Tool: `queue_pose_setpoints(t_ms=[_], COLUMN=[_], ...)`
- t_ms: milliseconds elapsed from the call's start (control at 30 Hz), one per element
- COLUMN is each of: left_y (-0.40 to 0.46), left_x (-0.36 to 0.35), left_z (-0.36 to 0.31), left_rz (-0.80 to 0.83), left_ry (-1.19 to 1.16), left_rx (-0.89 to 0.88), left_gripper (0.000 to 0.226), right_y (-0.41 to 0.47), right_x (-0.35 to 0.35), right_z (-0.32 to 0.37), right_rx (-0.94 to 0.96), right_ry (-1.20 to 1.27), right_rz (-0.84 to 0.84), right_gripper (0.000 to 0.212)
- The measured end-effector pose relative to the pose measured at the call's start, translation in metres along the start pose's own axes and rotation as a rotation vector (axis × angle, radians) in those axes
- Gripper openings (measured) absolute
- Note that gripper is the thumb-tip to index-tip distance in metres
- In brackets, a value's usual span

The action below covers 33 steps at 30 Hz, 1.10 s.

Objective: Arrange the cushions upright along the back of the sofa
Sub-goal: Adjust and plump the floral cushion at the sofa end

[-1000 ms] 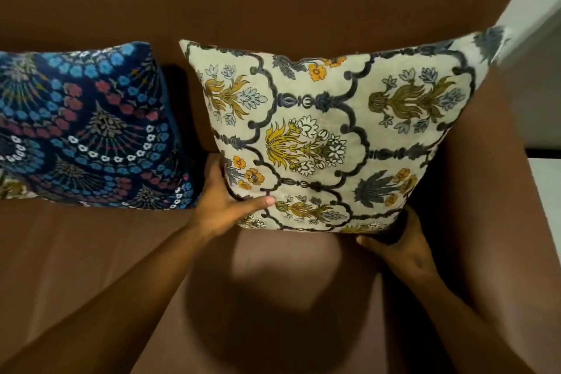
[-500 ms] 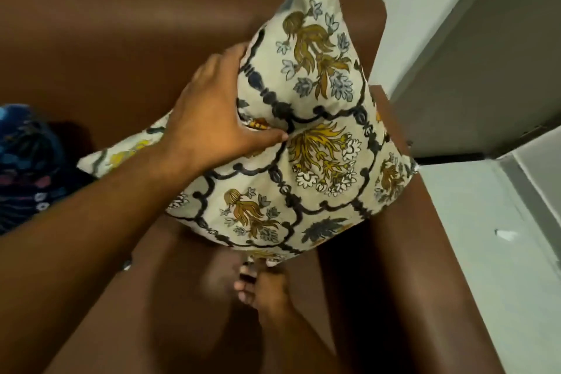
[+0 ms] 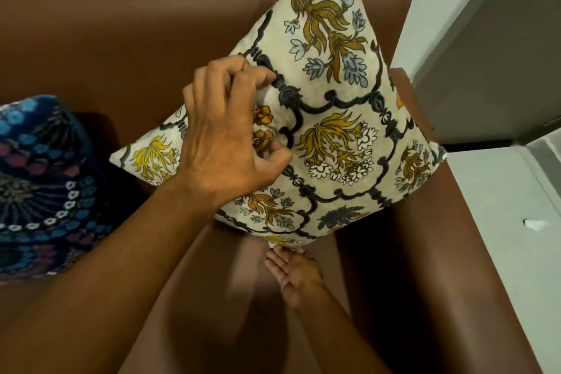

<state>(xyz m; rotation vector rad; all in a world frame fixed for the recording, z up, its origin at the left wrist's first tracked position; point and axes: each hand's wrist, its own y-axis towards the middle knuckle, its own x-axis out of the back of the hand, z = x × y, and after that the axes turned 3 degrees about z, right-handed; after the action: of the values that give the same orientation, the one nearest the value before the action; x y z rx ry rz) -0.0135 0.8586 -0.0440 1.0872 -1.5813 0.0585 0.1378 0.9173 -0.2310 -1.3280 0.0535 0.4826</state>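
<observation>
A cream cushion (image 3: 343,118) with yellow flowers and dark scrollwork is raised off the seat, turned on one corner like a diamond, near the sofa's right armrest. My left hand (image 3: 224,136) pinches the fabric on its front face. My right hand (image 3: 296,275) is under its lowest corner, fingers touching the fabric; the grip is partly hidden. A dark blue patterned cushion (image 3: 39,185) leans against the brown sofa back (image 3: 127,39) at the left.
The brown right armrest (image 3: 425,252) runs along the cushion's right side. Beyond it lie a pale floor (image 3: 501,191) and a grey wall or door panel (image 3: 491,55). The brown seat (image 3: 197,313) shows below my arms.
The cream cushion went from standing square against the back to being lifted and rotated onto a corner. My left hand moved from its bottom edge to its face and now pinches the fabric.
</observation>
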Motion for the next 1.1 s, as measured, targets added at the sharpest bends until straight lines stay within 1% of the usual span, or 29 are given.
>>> queue_pose_setpoints(t_ms=[167, 300, 400, 500, 533, 600, 667, 700, 733, 767, 800, 833, 867, 900, 933, 967, 1000, 1033, 1067, 1100], left_y=[-0.012, -0.018, -0.026, -0.039, -0.049, -0.083, -0.127, -0.149, -0.168, -0.185, -0.198, -0.208, -0.213, -0.214, -0.215, -0.215, -0.21, -0.202, -0.195, -0.187], left_x=[0.003, 0.008, 0.011, 0.018, 0.022, 0.034, 0.051, 0.061, 0.07, 0.085, 0.102, 0.12, 0.141, 0.159, 0.179, 0.198, 0.212, 0.222, 0.232, 0.244], left_z=[0.004, 0.006, 0.01, 0.013, 0.016, 0.026, 0.051, 0.071, 0.091, 0.117, 0.145, 0.174, 0.206, 0.237, 0.27, 0.305, 0.331, 0.349, 0.367, 0.38], left_rz=[0.01, -0.027, -0.022, -0.036, -0.042, -0.034, -0.008, 0.001, -0.009, -0.049, -0.115, -0.19, -0.262, -0.328, -0.386, -0.423, -0.42, -0.383, -0.314, -0.217], left_ry=[0.026, 0.041, 0.005, -0.111, -0.155, -0.236, -0.27, -0.27, -0.262, -0.252, -0.23, -0.197, -0.153, -0.117, -0.12, -0.164, -0.248, -0.377, -0.495, -0.564], left_rx=[-0.016, 0.039, 0.042, 0.038, 0.064, 0.151, 0.247, 0.317, 0.386, 0.436, 0.474, 0.516, 0.572, 0.645, 0.744, 0.854, 0.95, 1.013, 1.041, 1.025], left_gripper=[0.076, 0.058, 0.054, 0.053, 0.053, 0.053, 0.052, 0.05, 0.047, 0.044, 0.043, 0.046, 0.054, 0.068, 0.085, 0.103, 0.119, 0.132, 0.141, 0.143], right_y=[-0.003, -0.01, -0.011, -0.017, -0.022, -0.037, -0.053, -0.057, -0.064, -0.066, -0.068, -0.067, -0.067, -0.064, -0.057, -0.051, -0.041, -0.033, -0.029, -0.023], right_x=[0.002, -0.002, 0.004, 0.012, 0.011, 0.005, -0.016, -0.026, -0.04, -0.058, -0.078, -0.101, -0.125, -0.147, -0.169, -0.192, -0.204, -0.211, -0.221, -0.227], right_z=[-0.008, -0.012, -0.02, -0.036, -0.045, -0.068, -0.096, -0.111, -0.123, -0.137, -0.148, -0.158, -0.167, -0.171, -0.177, -0.184, -0.184, -0.184, -0.188, -0.198], right_rx=[0.039, 0.08, 0.1, 0.156, 0.166, 0.169, 0.126, 0.119, 0.127, 0.149, 0.19, 0.248, 0.317, 0.372, 0.432, 0.464, 0.506, 0.524, 0.557, 0.528], right_ry=[0.013, -0.01, -0.149, -0.287, -0.32, -0.325, -0.336, -0.386, -0.489, -0.61, -0.715, -0.786, -0.845, -0.858, -0.848, -0.825, -0.874, -0.916, -0.983, -0.995], right_rz=[0.019, 0.013, -0.069, -0.194, -0.209, -0.165, -0.136, -0.149, -0.158, -0.116, -0.049, 0.013, 0.063, 0.108, 0.14, 0.192, 0.234, 0.272, 0.309, 0.303], right_gripper=[0.045, 0.043, 0.035, 0.043, 0.046, 0.044, 0.034, 0.027, 0.014, 0.015, 0.02, 0.022, 0.024, 0.032, 0.044, 0.065, 0.086, 0.097, 0.097, 0.089])
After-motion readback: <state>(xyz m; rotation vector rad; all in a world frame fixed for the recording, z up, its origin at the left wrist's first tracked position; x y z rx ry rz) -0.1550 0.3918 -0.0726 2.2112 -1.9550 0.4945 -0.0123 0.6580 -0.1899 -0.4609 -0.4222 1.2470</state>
